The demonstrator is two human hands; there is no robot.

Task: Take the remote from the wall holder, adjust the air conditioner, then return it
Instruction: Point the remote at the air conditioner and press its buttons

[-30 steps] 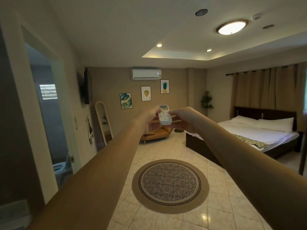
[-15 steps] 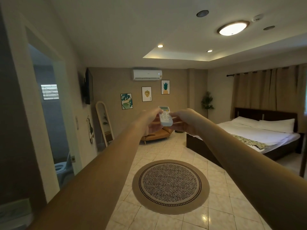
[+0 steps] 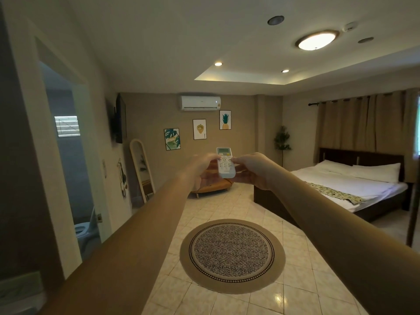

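Note:
A white remote [image 3: 225, 163] with a small display on top is held upright at arm's length in the middle of the view. My left hand [image 3: 200, 170] grips its left side, thumb on the buttons. My right hand [image 3: 251, 169] holds its right side, thumb touching the keypad. The remote's top end points toward the white air conditioner [image 3: 200, 103] mounted high on the far wall. The wall holder is not in view.
A round patterned rug [image 3: 231, 255] lies on the tiled floor ahead. A bed [image 3: 350, 187] stands at the right, an orange seat [image 3: 213, 187] under the far wall, a leaning mirror [image 3: 142, 169] and a bathroom doorway [image 3: 68, 160] at the left.
Both hands stay on the remote at arm's length. The thumbs have shifted a little on the keypad, and the view has dropped slightly.

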